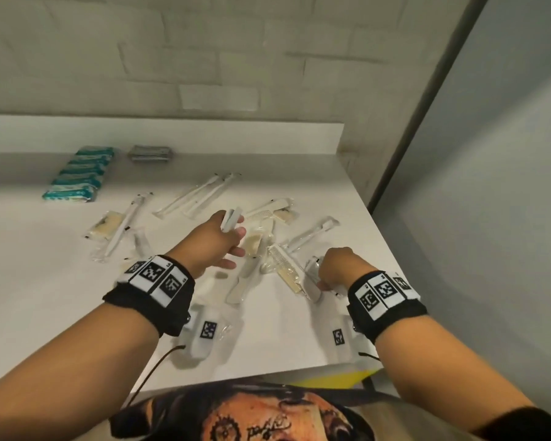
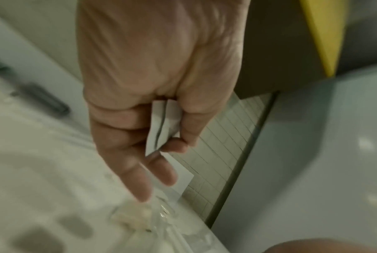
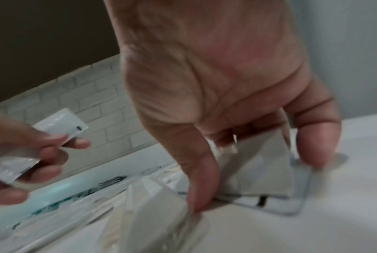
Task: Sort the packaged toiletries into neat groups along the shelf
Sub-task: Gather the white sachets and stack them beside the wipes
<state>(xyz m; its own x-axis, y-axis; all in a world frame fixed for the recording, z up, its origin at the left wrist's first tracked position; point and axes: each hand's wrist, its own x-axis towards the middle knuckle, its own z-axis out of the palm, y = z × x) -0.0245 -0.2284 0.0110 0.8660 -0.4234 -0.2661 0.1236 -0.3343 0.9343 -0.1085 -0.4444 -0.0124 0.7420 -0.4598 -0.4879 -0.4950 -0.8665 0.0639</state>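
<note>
Wrapped toiletries lie scattered across a white shelf. My left hand hovers over the middle of the pile and pinches two flat white sachets between thumb and fingers; the left wrist view shows the left hand with the sachets standing on edge in the grip. My right hand is down at the shelf's right front. In the right wrist view the right hand has thumb and fingers curled round a flat clear-wrapped packet that still touches the shelf.
A row of teal packets and a grey packet pile sit at the back left. Wrapped toothbrushes and combs lie between the hands. The shelf ends just right of my right hand, beside a grey wall.
</note>
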